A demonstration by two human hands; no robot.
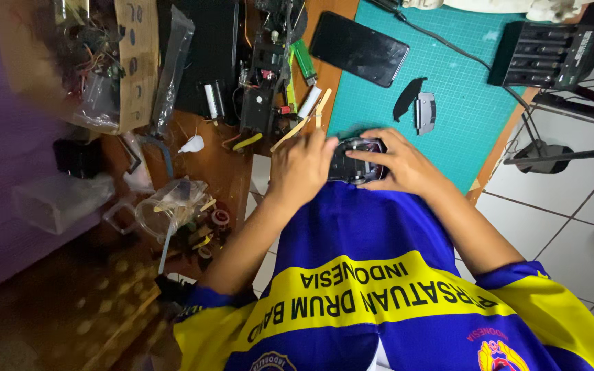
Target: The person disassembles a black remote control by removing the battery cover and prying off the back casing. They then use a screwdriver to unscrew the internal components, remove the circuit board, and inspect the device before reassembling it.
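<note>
Both my hands hold a small dark device with a clear glossy face (356,162) just above my lap, at the near edge of the green cutting mat (462,82). My left hand (302,167) grips its left side. My right hand (399,161) wraps its right side with fingers curled over the top. On the mat, just beyond the hands, lie a black curved plastic piece (407,97) and a small grey metal part (425,112).
A black phone (359,49) lies on the mat's far-left part. A black battery charger (546,55) sits at the far right. Left of the mat are an opened electronic assembly (262,82), a green lighter (304,61), wooden sticks (305,122), plastic bags and a cardboard box (136,62). Tiled floor lies on the right.
</note>
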